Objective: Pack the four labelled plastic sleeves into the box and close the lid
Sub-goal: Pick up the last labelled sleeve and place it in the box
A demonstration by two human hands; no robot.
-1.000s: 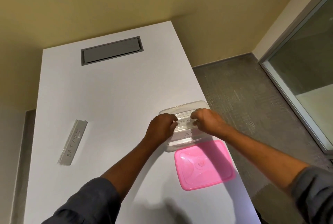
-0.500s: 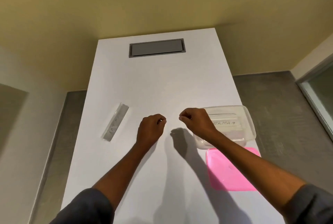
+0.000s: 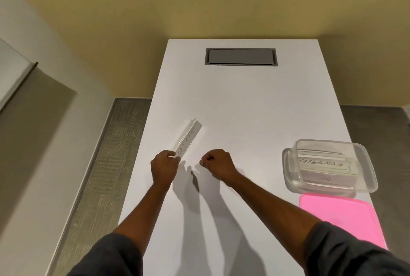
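Note:
A clear plastic sleeve labelled BATMAN [image 3: 188,138] lies slanted on the white table [image 3: 244,102]. My left hand [image 3: 164,167] pinches its near end between thumb and fingers. My right hand [image 3: 217,163] hovers just to the right of it, fingers curled in with nothing in them. At the table's right edge stands the clear plastic box [image 3: 328,168], open, with labelled sleeves stacked inside; the top one reads SUPERMAN [image 3: 320,163]. The pink lid [image 3: 339,218] lies flat on the table just in front of the box.
A grey recessed cable hatch [image 3: 241,57] sits at the far end of the table. Grey floor runs along both long sides of the table. A yellow wall closes off the far end.
Both hands left the box and moved left across the table. My left hand has taken hold of the near end of the BATMAN sleeve. The view swung left, so the box now sits far right.

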